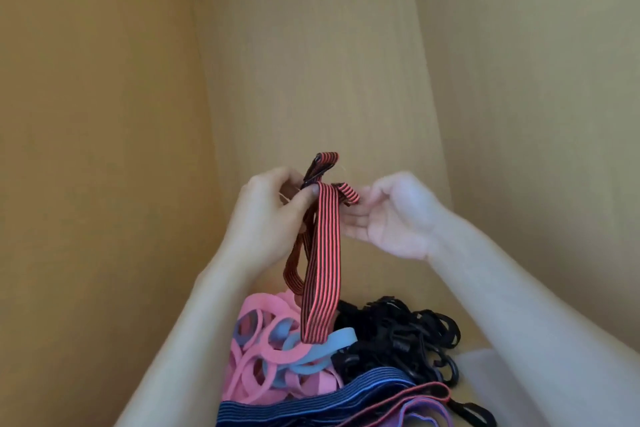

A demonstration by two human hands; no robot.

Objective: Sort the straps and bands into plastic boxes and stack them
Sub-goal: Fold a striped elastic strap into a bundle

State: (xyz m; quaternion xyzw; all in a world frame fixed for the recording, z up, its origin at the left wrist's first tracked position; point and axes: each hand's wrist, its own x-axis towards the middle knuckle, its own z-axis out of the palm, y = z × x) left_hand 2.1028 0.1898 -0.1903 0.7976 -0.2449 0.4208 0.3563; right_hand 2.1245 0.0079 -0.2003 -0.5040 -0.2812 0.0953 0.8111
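Red-and-black striped strap held up over the pile, centre of view. Its long axis runs vertical: folded loops hang straight down, and the lowest loop reaches the pink and blue bands.

Left hand grips the bunched top, thumb pressed across the stripes. Right hand is just right of the top, palm turned left and fingers loosely bent at the short folded end. Cannot tell whether it pinches that end or only touches it.

Black straps lie right of the bands, with a dark blue strap nearest. A pale plastic box sits near right, under the right forearm.

Judgement: the strap is still being gathered. The box lies down and right of the strap, nearer the right hand, though the left one carries the load.
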